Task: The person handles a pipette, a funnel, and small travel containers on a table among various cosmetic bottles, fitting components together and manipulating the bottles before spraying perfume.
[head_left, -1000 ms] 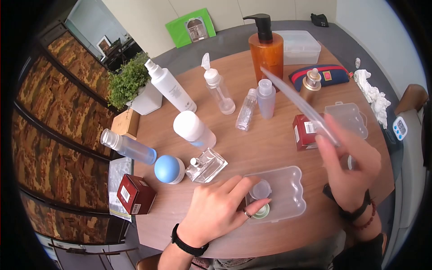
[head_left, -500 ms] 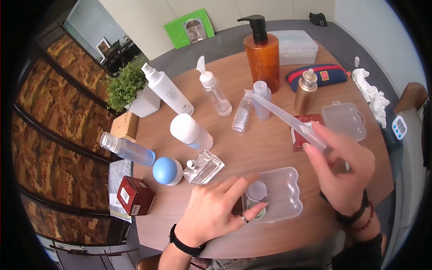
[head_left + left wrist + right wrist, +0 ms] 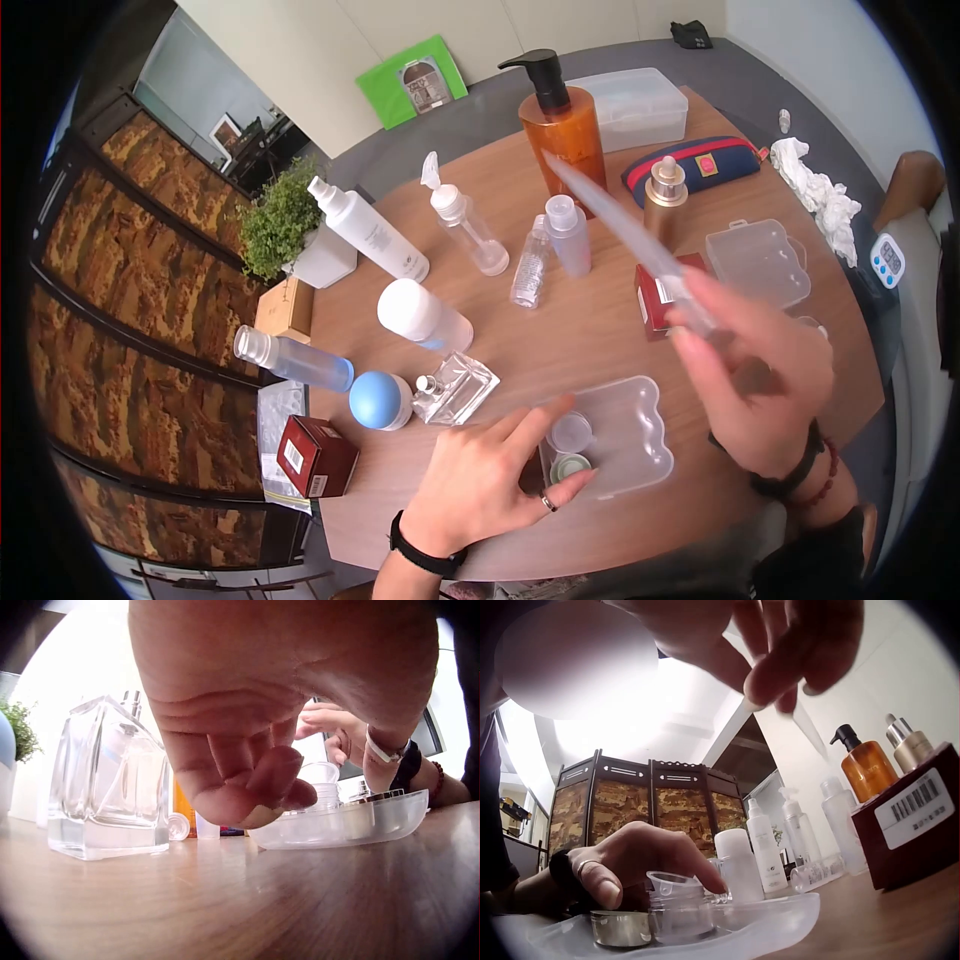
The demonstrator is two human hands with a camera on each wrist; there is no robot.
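My right hand (image 3: 765,375) pinches a long translucent plastic piece (image 3: 612,222), tapering to a tip, between thumb and fingers, high over the table's right side. Its far end overlaps the amber pump bottle in the head view. Below, my left hand (image 3: 470,485) rests at the left end of a clear plastic tray (image 3: 632,435) with a wavy edge. Its thumb and index finger spread around a small clear jar (image 3: 684,913) and a low metal tin (image 3: 622,928), both standing in the tray. A glass perfume bottle (image 3: 112,780) stands just beyond that hand.
Several bottles stand farther back, among them an amber pump bottle (image 3: 565,140) and a white spray bottle (image 3: 372,232). A red box (image 3: 655,300) and a second clear tray (image 3: 757,260) lie near the right hand. Another red box (image 3: 318,456) sits at the left edge.
The tip of the translucent piece dipped over the small bottles, then rose again in front of the amber bottle. The left hand has stayed at the tray. The head view has tilted slightly.
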